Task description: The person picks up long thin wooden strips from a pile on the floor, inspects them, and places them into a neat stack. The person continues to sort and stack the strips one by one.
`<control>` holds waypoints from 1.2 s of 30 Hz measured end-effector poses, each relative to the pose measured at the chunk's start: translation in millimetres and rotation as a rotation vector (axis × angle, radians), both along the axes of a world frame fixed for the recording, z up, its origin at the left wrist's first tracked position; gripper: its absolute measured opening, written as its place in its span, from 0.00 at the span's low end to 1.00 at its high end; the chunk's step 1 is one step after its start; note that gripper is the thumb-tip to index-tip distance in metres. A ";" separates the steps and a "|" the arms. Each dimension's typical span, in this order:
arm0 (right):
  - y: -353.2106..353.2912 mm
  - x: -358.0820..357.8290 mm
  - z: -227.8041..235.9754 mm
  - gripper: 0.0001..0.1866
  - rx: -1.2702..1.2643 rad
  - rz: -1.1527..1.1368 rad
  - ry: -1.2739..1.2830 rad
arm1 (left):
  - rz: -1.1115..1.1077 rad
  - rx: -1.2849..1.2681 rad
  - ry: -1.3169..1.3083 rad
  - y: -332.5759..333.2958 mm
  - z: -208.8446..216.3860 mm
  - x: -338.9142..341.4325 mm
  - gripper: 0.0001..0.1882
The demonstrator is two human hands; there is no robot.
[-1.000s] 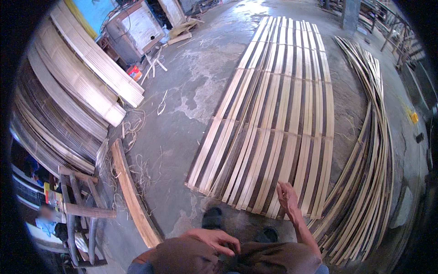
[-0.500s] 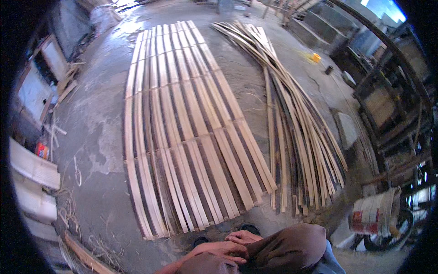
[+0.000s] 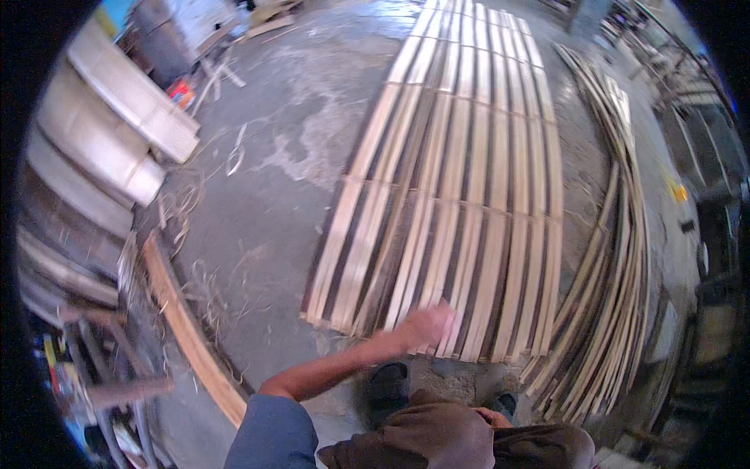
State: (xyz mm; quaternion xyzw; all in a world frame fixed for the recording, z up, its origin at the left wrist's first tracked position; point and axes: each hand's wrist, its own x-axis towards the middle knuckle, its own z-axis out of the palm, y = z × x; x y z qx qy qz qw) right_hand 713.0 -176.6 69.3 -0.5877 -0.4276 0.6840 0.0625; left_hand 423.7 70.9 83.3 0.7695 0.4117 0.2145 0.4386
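A long mat of pale wooden slats (image 3: 476, 258), crossed by thin ties, lies on the floor in front of me. My left hand (image 3: 428, 324) is stretched over the mat's near edge, smeared by motion. I cannot make out its fingers, nor whether it touches the slats. Low between my knees, my right hand (image 3: 494, 418) shows only in part, its fingers mostly hidden by my trouser leg. To the right of the mat is a loose pile of long thin strips (image 3: 609, 313), crossing one another toward the far end.
Curved pale boards (image 3: 101, 148) are stacked at the left. An orange-brown plank (image 3: 191, 332) lies at the near left beside tangled shavings (image 3: 207, 301). A small red packet (image 3: 181, 94) sits by the boards. Farther right is a yellow object (image 3: 678, 191) on the floor.
My view has turned to the left, so the mat appears farther right. My left hand has left my lap and reached out over the mat's near end; the right stays low by my knees.
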 end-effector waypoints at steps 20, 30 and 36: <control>28.6 -1.2 -15.6 0.19 0.123 0.064 -0.100 | 1.061 0.228 0.676 67.1 -127.0 -226.3 0.15; 29.9 -2.0 -16.7 0.15 0.185 0.038 -0.070 | 1.053 0.240 0.758 56.2 -127.7 -218.1 0.16; 41.0 4.2 -35.8 0.17 0.309 0.018 -0.113 | 1.011 0.337 0.714 52.6 -130.9 -228.0 0.17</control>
